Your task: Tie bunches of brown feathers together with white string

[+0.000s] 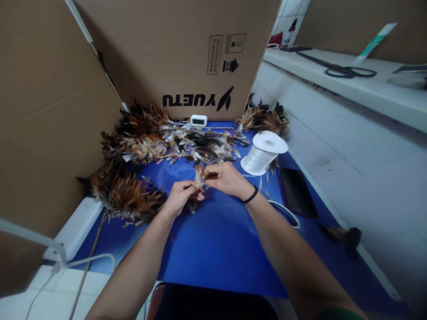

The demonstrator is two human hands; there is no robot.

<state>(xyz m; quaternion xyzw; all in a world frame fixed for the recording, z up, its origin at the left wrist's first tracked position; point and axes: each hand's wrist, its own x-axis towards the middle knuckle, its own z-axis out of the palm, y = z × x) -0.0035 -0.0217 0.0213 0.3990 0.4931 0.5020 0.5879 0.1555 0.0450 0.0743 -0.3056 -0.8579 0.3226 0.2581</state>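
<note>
Over the middle of the blue table, both hands meet at a small bunch of pale and brown feathers (pixel 199 174). My left hand (pixel 182 195) pinches its lower end between thumb and fingers. From the right, my right hand (pixel 227 178), with a black band at the wrist, has its fingertips closed on the same bunch. Its fingers partly hide the feathers. Just behind lies a loose heap of black, white and brown feathers (pixel 203 144). A white spool of clear thread or ribbon (pixel 263 153) stands beyond my right hand.
Brown feather bundles (pixel 133 195) lie at the left, with more feathers (pixel 267 118) at the back right. A small digital display (pixel 199 120) sits before a large cardboard box (pixel 187 53). A dark phone or tablet (pixel 298 192) lies at the right. Scissors (pixel 347 71) rest on the ledge.
</note>
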